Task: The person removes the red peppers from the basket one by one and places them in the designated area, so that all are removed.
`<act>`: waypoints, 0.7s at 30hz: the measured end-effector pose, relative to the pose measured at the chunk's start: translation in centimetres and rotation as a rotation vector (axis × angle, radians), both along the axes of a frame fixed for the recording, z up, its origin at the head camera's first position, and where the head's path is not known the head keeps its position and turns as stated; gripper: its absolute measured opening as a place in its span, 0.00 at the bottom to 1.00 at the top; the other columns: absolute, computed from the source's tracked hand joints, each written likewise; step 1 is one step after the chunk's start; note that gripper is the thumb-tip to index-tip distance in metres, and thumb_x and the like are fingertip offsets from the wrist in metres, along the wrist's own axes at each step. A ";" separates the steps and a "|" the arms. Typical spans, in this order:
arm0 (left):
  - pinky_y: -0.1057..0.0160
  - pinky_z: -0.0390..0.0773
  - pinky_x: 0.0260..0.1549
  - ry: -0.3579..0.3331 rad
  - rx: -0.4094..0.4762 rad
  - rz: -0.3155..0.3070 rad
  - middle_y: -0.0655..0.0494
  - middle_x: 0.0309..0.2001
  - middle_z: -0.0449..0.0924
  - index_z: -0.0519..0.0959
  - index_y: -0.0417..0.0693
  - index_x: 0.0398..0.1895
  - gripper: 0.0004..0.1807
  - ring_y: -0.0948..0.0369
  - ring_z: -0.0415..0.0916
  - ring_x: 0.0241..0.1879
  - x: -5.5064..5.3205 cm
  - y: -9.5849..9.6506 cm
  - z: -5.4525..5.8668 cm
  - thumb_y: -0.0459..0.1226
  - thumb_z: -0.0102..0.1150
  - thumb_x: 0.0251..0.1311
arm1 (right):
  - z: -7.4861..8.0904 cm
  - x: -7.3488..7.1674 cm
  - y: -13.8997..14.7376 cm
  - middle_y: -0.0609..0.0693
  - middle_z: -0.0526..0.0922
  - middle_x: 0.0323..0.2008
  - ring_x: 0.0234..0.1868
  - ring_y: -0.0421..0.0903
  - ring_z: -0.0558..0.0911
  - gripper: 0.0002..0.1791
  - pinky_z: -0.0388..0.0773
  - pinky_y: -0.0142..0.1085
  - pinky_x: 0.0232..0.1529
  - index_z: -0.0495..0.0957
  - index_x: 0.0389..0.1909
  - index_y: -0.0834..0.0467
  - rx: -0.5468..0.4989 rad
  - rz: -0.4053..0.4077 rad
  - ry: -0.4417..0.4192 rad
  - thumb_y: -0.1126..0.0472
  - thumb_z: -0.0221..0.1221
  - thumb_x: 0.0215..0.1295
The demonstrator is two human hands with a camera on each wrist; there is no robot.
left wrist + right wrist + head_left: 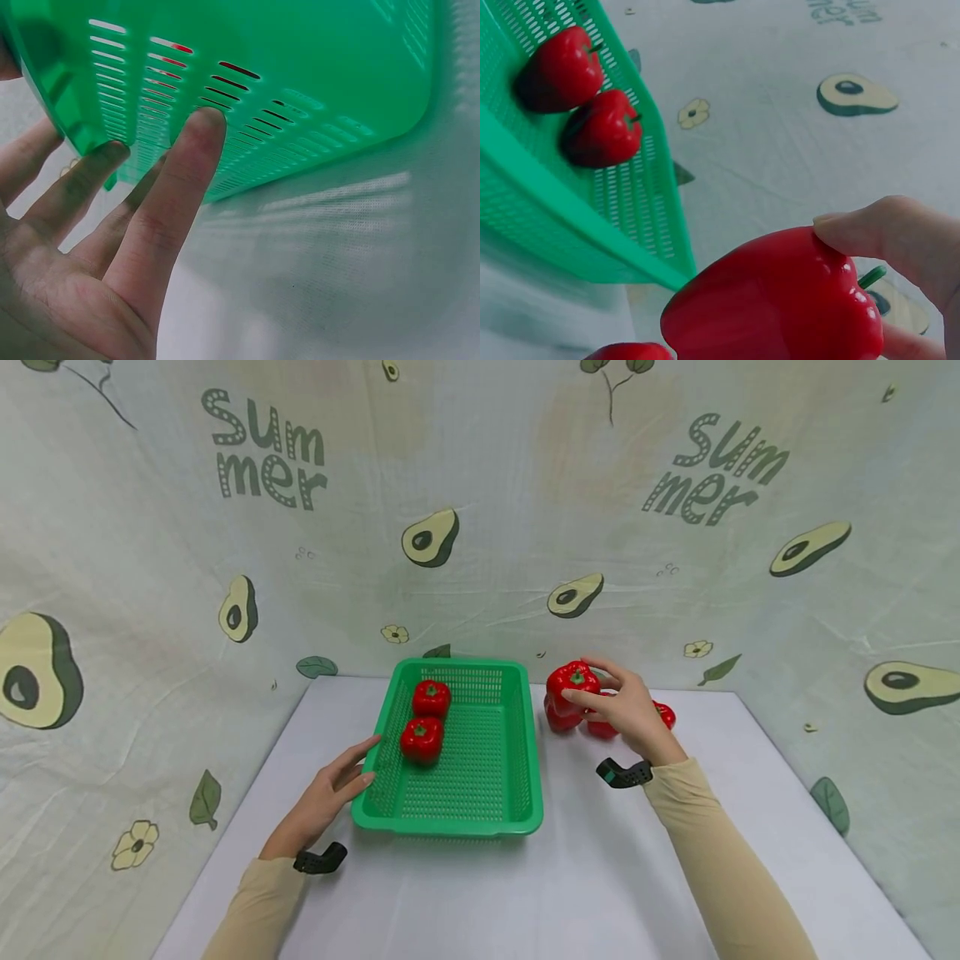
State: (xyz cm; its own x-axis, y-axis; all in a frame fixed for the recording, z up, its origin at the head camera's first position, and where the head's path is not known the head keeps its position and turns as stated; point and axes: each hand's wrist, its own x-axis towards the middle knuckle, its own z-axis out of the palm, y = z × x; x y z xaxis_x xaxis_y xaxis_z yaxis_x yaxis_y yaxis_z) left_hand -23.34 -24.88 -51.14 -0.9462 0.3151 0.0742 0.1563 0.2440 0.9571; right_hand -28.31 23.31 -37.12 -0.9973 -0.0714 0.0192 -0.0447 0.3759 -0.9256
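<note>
Backdrop: pale cloth [495,468] around the rear and sides, printed with avocados, leaves, flowers and "Summer" twice.
Table: white top [420,902], beneath everything handled.
Basket: green [450,827], slotted plastic, rectangular, set on the table between the hands.
Sleeves: beige pair, left [258,910] and right [720,852].
Right hand: [630,710] to the right of the basket, grasping one pepper between thumb and fingers.
Left hand: [322,797] released, fingers extended, fingertips touching the basket's left outer wall.
Held pepper: [572,681] red, glossy, green stem; in front of the table group's leftmost pepper in the head view; whether the two touch cannot be told.
Basket peppers: two red, a rear one [431,699] and a front one [422,741], close together in the left half.
Table peppers: three red visible, left [558,720], middle [602,728] and right [665,715], partly hidden by the right hand and its pepper.
Wristbands: black, left [321,860] and right [624,773].
</note>
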 end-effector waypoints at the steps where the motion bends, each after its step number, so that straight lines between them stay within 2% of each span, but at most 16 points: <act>1: 0.30 0.61 0.73 0.000 -0.001 -0.001 0.44 0.87 0.53 0.59 0.55 0.89 0.36 0.36 0.57 0.82 0.0 0.0 0.1 0.43 0.57 0.85 | -0.3 0.0 0.2 0.68 0.66 0.75 0.71 0.66 0.72 0.46 0.88 0.41 0.51 0.62 0.86 0.51 -0.004 -0.007 -0.001 0.51 0.73 0.73; 5: 0.30 0.60 0.74 -0.001 -0.005 -0.008 0.43 0.87 0.51 0.58 0.54 0.89 0.36 0.35 0.55 0.82 0.0 -0.1 0.2 0.42 0.57 0.85 | -1.5 -0.1 0.6 0.69 0.66 0.73 0.69 0.66 0.73 0.46 0.89 0.41 0.50 0.63 0.86 0.54 -0.009 -0.019 -0.008 0.51 0.73 0.73; 8: 0.33 0.63 0.73 -0.010 -0.009 -0.002 0.44 0.87 0.52 0.58 0.55 0.89 0.36 0.36 0.57 0.82 0.1 -0.1 0.3 0.42 0.57 0.85 | -2.4 -0.3 0.8 0.70 0.67 0.73 0.69 0.67 0.73 0.45 0.89 0.42 0.50 0.63 0.85 0.55 -0.021 -0.017 -0.017 0.52 0.72 0.74; 13: 0.38 0.66 0.72 -0.017 -0.017 0.012 0.45 0.87 0.53 0.58 0.55 0.89 0.36 0.38 0.58 0.82 0.2 -0.2 0.3 0.43 0.58 0.84 | -3.7 -0.6 0.8 0.69 0.66 0.76 0.74 0.68 0.68 0.45 0.87 0.48 0.56 0.63 0.85 0.56 -0.031 -0.032 -0.042 0.53 0.72 0.74; 16: 0.35 0.64 0.73 -0.013 -0.008 0.005 0.45 0.87 0.51 0.58 0.56 0.89 0.36 0.37 0.56 0.82 0.2 -0.2 0.2 0.43 0.57 0.85 | -4.4 -0.6 0.9 0.67 0.63 0.78 0.77 0.68 0.64 0.45 0.85 0.52 0.59 0.62 0.86 0.55 -0.040 -0.042 -0.070 0.53 0.72 0.74; 21: 0.30 0.60 0.73 0.001 0.009 -0.015 0.45 0.88 0.49 0.58 0.56 0.89 0.35 0.34 0.53 0.83 0.1 -0.1 0.1 0.42 0.56 0.85 | -5.3 -0.4 1.0 0.68 0.60 0.79 0.78 0.69 0.63 0.46 0.85 0.52 0.59 0.61 0.86 0.56 -0.063 -0.049 -0.112 0.54 0.72 0.74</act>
State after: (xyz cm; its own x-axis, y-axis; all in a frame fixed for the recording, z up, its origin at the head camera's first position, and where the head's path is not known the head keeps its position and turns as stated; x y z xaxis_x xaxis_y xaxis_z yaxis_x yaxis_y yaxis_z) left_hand -23.26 -24.97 -51.05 -0.9413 0.3282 0.0784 0.1611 0.2329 0.9591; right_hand -28.70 24.33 -42.43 -0.9956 -0.0247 -0.0899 0.0775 0.3162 -0.9455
